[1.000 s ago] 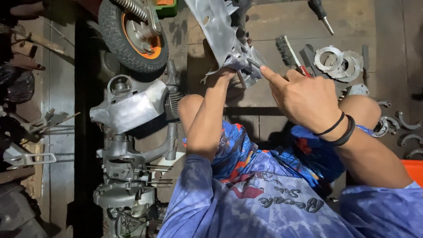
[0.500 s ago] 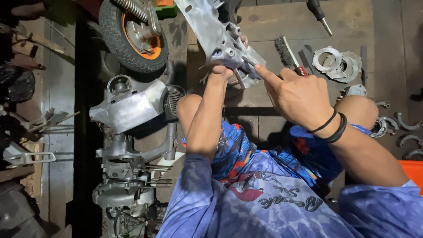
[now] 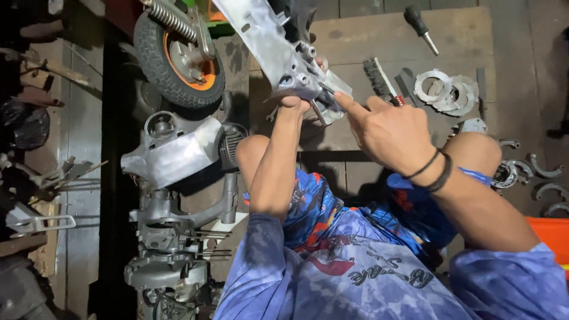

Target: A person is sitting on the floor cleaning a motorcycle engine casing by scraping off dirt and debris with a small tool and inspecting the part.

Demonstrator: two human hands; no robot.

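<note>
Workshop floor, tiled | grey engine casing (image 3: 278,53) held up over floor's far edge | left hand (image 3: 294,102) grip clamped on its lower rim | right hand (image 3: 385,127) forefinger out, grip apart, probing casing | likely inspection; next needs steadier hold | wire brush (image 3: 379,78) beside.

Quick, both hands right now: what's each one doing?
Left hand: closed, gripping the lower edge of the grey metal engine casing.
Right hand: forefinger stretched out to the casing; holding anything cannot be told.

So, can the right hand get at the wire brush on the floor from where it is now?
Probably yes. The right hand is at the metal casing, and the wire brush lies just beyond its knuckles on the floor, with nothing between them.
</note>
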